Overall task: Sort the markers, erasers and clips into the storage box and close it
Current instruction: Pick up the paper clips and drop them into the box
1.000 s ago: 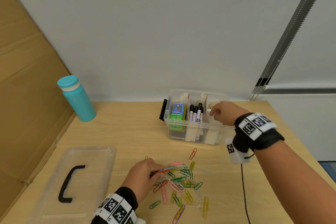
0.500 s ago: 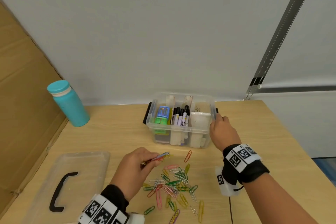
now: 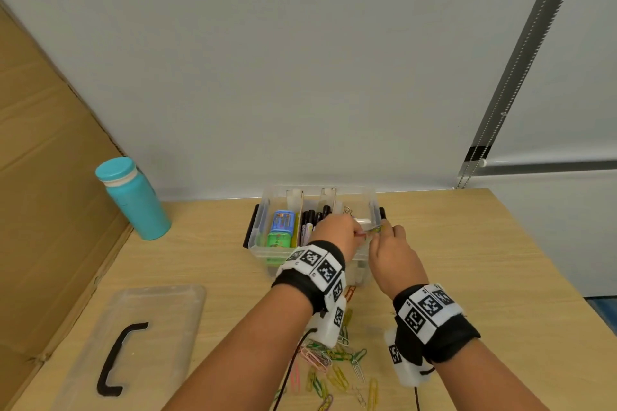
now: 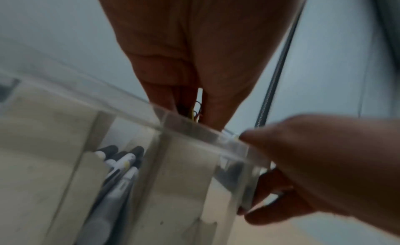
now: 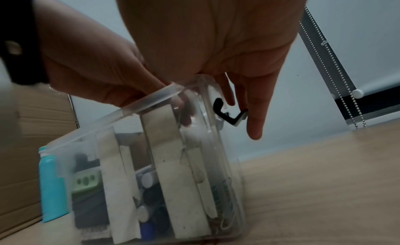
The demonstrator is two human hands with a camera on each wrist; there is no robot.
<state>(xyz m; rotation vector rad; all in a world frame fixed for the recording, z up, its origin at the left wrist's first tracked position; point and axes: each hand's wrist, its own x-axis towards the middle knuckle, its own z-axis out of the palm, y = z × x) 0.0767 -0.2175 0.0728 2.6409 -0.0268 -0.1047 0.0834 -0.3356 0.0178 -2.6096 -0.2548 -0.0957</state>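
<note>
The left hand (image 3: pixel 335 235) pinches a few coloured wire paper clips (image 3: pixel 373 230) over the right-end compartment of the clear plastic storage box (image 3: pixel 267 255), probably to drop them there. The right hand (image 3: pixel 394 253) grips the box's right end wall, likely steadying it. Markers and erasers already sit inside. More loose clips (image 3: pixel 337 364) lie on the wooden bench (image 3: pixel 484 260) at 6 o'clock; the clear lid (image 3: pixel 160 317) waits at 8 o'clock. No label is legible.
</note>
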